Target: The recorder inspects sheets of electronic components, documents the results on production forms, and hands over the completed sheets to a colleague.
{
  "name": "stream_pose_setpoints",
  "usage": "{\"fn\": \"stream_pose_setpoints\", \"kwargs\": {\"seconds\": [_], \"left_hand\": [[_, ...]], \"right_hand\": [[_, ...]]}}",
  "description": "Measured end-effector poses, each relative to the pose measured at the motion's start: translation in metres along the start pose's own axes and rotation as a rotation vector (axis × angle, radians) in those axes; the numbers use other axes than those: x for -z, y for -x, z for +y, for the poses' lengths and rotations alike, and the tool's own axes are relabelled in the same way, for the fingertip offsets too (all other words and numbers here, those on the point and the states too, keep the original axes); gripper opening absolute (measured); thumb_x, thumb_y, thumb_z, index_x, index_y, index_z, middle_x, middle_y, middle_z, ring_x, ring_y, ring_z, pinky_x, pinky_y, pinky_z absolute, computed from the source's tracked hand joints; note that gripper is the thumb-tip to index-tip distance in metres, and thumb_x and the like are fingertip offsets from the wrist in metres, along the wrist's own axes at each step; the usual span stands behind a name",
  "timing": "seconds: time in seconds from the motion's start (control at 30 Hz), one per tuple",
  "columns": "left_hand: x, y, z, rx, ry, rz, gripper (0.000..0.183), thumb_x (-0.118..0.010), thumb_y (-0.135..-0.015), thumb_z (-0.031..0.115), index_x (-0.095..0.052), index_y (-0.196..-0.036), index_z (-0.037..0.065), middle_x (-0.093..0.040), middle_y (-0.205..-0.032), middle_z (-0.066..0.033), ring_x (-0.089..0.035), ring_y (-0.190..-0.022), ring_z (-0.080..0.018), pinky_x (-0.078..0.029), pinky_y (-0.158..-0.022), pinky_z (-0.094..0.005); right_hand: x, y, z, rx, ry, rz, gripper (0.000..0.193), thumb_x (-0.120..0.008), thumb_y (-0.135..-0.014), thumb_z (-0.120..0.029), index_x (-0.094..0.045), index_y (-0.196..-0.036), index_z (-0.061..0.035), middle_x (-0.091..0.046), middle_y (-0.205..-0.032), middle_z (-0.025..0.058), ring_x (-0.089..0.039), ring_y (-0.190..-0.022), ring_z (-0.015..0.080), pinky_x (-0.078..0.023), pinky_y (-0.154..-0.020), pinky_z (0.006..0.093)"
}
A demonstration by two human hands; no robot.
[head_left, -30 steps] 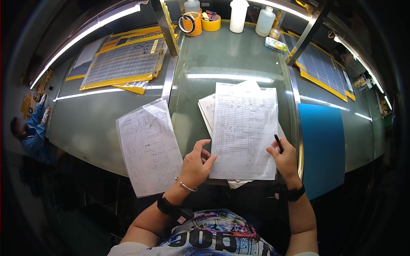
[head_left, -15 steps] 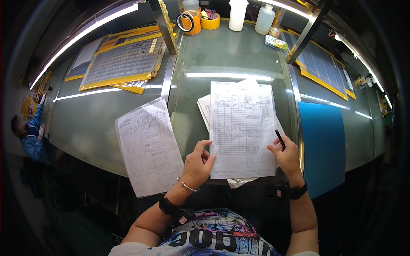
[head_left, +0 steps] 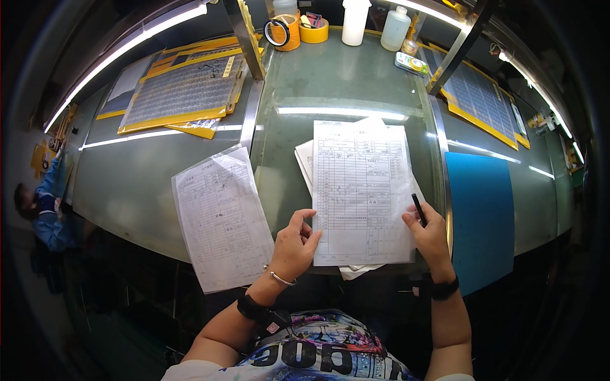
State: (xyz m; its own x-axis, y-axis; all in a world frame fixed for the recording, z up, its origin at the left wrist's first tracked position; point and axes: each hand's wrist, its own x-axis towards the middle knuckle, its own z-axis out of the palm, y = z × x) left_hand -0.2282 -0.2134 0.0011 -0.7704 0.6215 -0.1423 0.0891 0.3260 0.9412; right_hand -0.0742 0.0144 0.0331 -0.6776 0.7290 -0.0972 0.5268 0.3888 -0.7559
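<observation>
Printed form in a clear sleeve [head_left: 362, 190] — centre of the bench, upright to the wearer, laid over loose white papers [head_left: 305, 157] that stick out at ten o'clock and at its near edge. Hands apart, one to each side of it. Left hand [head_left: 291, 249] at the form's eight o'clock, thumb and forefinger spread at the edge; cannot tell whether they pinch it. Right hand [head_left: 431, 236] at four o'clock, closed round a black pen [head_left: 419, 209], pen tilted, its upper end leaning left. Second sleeved form [head_left: 222, 222] at nine o'clock, askew, lower end past the bench's front edge. Blue board [head_left: 481, 219] lies flat at three o'clock, right of the metal strip. Farther out on the grey-green bench top [head_left: 337, 79]: yellow-edged clear panels [head_left: 184, 95] stacked at ten, more panels [head_left: 480, 98] near two; orange tape rolls [head_left: 284, 35] at eleven, white bottle [head_left: 354, 24] at twelve, translucent bottle [head_left: 394, 30] and small flat tin [head_left: 411, 63] toward one. Far off at nine — a co-worker in blue sleeves [head_left: 51, 225], partly blurred.
</observation>
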Motion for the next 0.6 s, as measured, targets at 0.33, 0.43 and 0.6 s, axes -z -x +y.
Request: {"fn": "stream_pose_setpoints", "kwargs": {"seconds": [0.33,0.43,0.6], "left_hand": [[-0.003,0.001,0.000,-0.005,0.029,0.017,0.033,-0.062,-0.082,0.005,-0.052,-0.113,0.002,-0.054,-0.066,-0.0057,-0.052,-0.053,-0.0105,-0.044,-0.052,-0.0245],[-0.005,0.001,0.000,0.002,0.043,0.017,0.033,-0.062,-0.082,0.005,-0.052,-0.113,0.002,-0.054,-0.066,-0.0055,-0.052,-0.053,-0.0102,-0.044,-0.052,-0.0244],[-0.009,0.003,0.003,0.012,0.045,0.014,0.032,-0.062,-0.082,0.006,-0.052,-0.113,0.002,-0.054,-0.066,-0.0048,-0.052,-0.053,-0.0099,-0.044,-0.052,-0.0243]], "right_hand": [[0.017,0.026,-0.001,-0.192,-0.527,-0.208,0.039,-0.060,-0.091,-0.020,-0.051,-0.120,0.0049,-0.069,-0.090,0.0105,-0.044,-0.053,0.0016,-0.036,-0.048,0.0154],[0.017,0.037,-0.002,-0.196,-0.555,-0.224,0.044,-0.060,-0.091,-0.024,-0.050,-0.122,0.0055,-0.069,-0.094,0.0120,-0.044,-0.052,0.0013,-0.036,-0.048,0.0147],[0.014,0.050,-0.003,-0.188,-0.605,-0.230,0.049,-0.062,-0.090,-0.027,-0.048,-0.124,0.0063,-0.068,-0.098,0.0132,-0.044,-0.053,0.0023,-0.037,-0.050,0.0154]]}}
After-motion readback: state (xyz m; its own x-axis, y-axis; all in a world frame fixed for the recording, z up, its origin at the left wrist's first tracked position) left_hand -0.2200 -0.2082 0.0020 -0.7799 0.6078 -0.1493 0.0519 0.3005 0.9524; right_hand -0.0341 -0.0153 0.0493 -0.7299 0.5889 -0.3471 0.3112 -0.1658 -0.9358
